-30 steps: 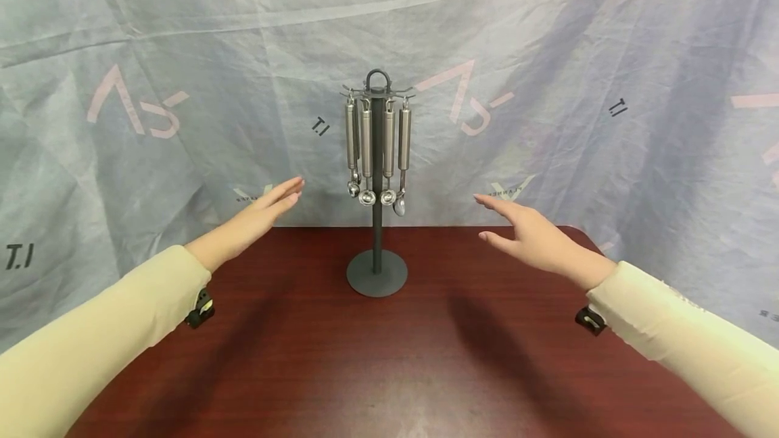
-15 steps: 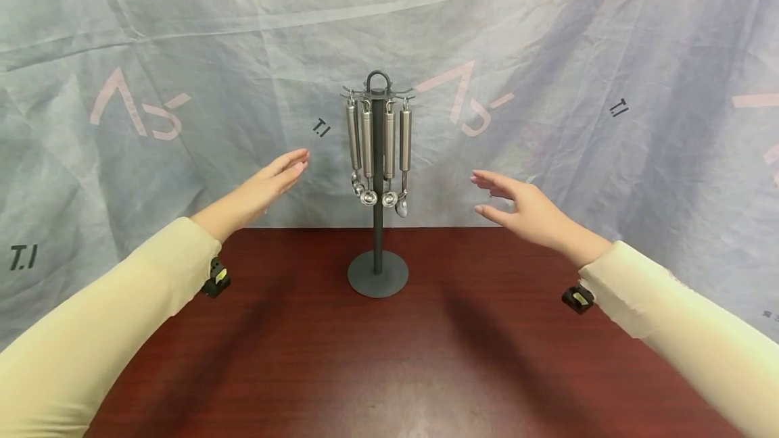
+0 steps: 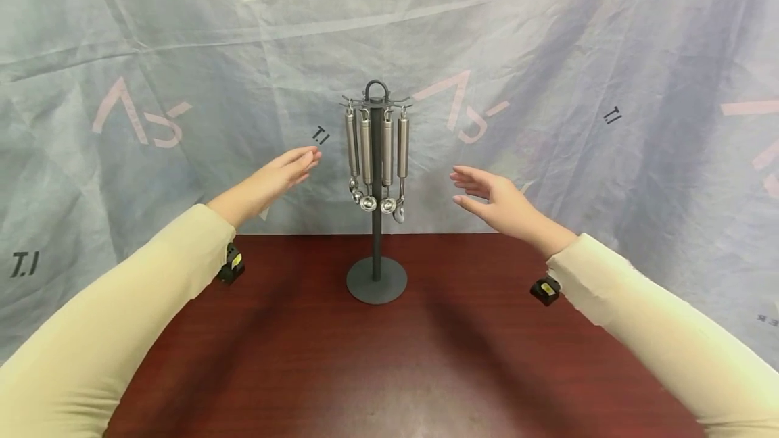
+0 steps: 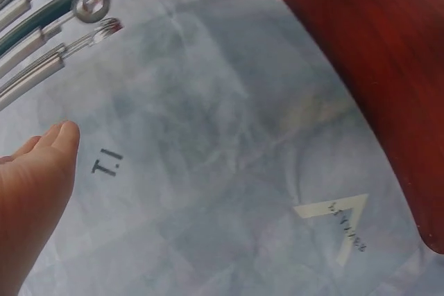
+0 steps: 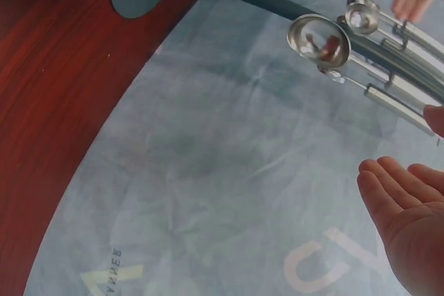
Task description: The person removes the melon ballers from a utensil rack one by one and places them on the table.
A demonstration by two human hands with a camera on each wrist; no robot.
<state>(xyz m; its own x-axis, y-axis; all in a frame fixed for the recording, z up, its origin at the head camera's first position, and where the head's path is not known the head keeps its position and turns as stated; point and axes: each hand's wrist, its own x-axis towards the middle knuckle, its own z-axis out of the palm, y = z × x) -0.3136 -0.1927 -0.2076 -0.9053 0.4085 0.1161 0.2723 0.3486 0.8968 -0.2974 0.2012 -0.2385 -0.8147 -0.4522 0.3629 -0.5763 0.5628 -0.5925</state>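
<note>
A dark grey utensil stand (image 3: 376, 242) with a round base holds several small steel ladles and spoons from hooks near its top. One ladle (image 3: 368, 203) hangs left of the post and a spoon (image 3: 398, 213) hangs at the right; their metal handles point up. To the left of the stand, my left hand (image 3: 268, 184) is in the air, fingers extended and apart from the utensils. My right hand (image 3: 499, 201) is raised on the other side, palm facing the stand, thumb spread from the fingers. The right wrist view shows a spoon bowl (image 5: 319, 41) beyond that hand's fingertips.
The stand's base (image 3: 377, 295) rests on a dark red wooden table (image 3: 377, 370). Behind the table hangs a wrinkled grey cloth (image 3: 213, 32) with printed letters. Each sleeve has a small black device (image 3: 546, 290) strapped near the wrist.
Both hands have risen and come inward, closer to the stand. The lower ends of the left utensils have shifted slightly. The whole scene sits a little lower in the head view.
</note>
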